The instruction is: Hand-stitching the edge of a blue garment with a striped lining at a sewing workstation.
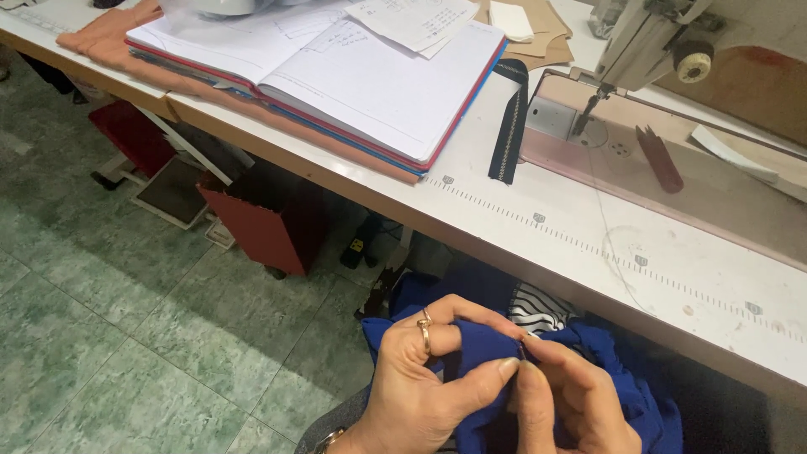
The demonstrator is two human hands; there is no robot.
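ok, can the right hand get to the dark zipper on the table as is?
Probably, once freed: the right hand is pinching the blue fabric with the left hand. The dark zipper lies uncovered beside the open notebook, nothing between.

The blue cloth [496, 353] looks soft and matt. The table [538, 244] has a smooth, scuffed white laminate top. The open notebook [378, 80] shows matt paper, and the floor [126, 336] carries glossy green marbled tiles.
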